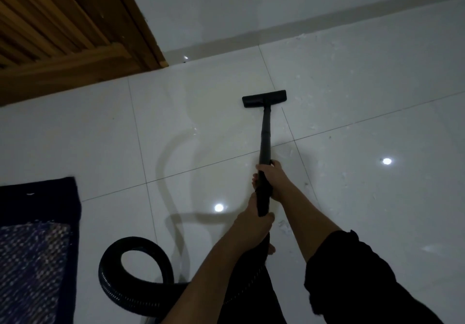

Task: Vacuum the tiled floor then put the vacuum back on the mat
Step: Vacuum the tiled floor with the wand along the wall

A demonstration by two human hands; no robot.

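Tiled floor (352, 198) mid-vacuuming: right hand (273, 180) and left hand (251, 219) both clasp wand (265, 137), steering nozzle (264, 98) toward wall.

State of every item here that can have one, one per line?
vacuum wand: gripped by both hands, floor head flat on tile
left hand: closed on wand, lower
right hand: closed on wand, higher
hose: looped on floor
mat: lying flat
wooden door: shut
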